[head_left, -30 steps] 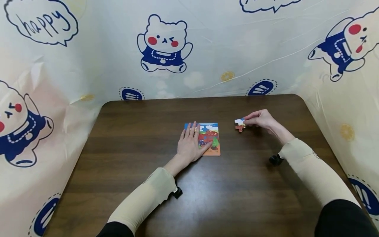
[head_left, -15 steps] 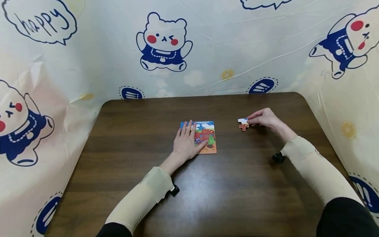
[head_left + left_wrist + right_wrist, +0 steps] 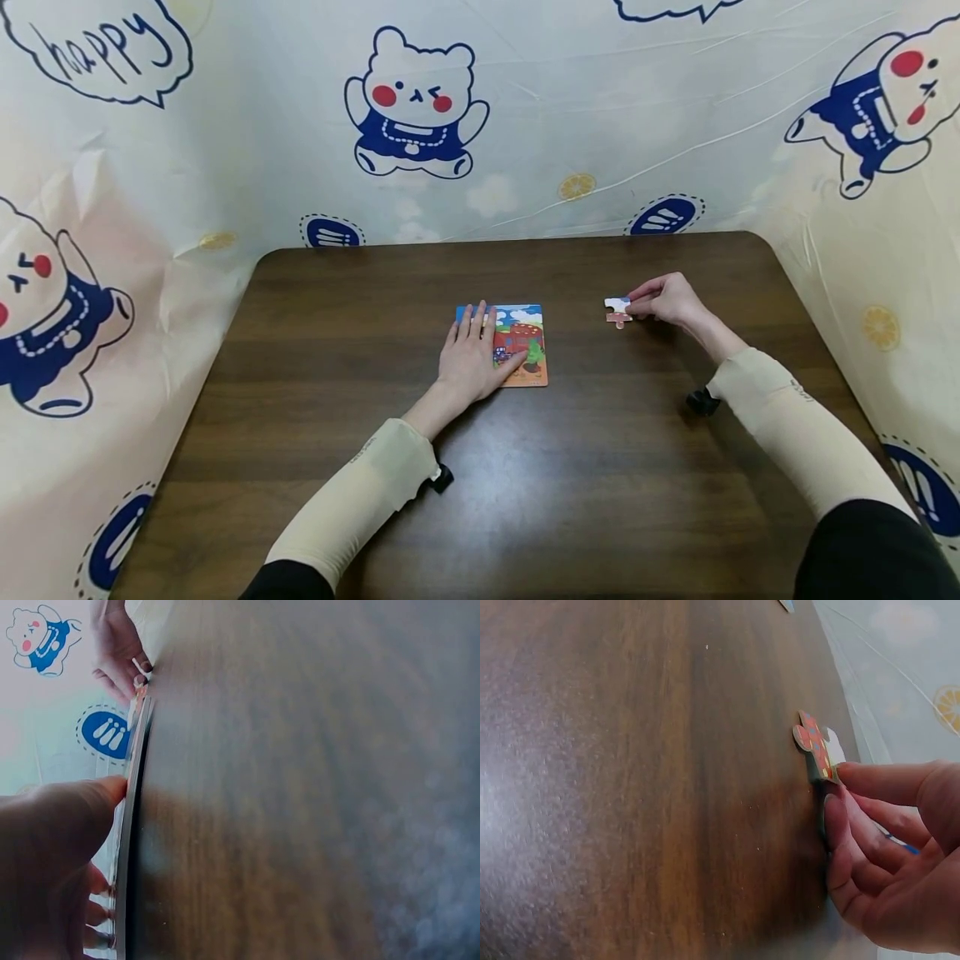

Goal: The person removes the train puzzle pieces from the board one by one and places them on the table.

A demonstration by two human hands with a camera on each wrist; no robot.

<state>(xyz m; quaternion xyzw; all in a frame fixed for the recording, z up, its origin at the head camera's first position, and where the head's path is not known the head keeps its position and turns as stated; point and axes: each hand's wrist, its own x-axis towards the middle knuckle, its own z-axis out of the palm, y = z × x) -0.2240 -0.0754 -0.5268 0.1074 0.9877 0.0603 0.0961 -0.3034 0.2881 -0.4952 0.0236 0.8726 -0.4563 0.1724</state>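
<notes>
Currently, flat rectangular printed puzzle board (image 3: pixel 521 337) on glossy wood-grain table (image 3: pixel 337 350); left hand (image 3: pixel 469 358) palm-down across it, fingers extended. To its right, apart, right hand (image 3: pixel 667 298) pinches thin, knobbed jigsaw piece (image 3: pixel 618 310), forearm angled inward.

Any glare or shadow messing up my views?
Head: soft glare on the table, below the picture board. Left wrist: board nearly edge-on, its picture unreadable; hazy glare lower right. Right wrist: glare at the left edge, dark shadow beside the right hand.
</notes>
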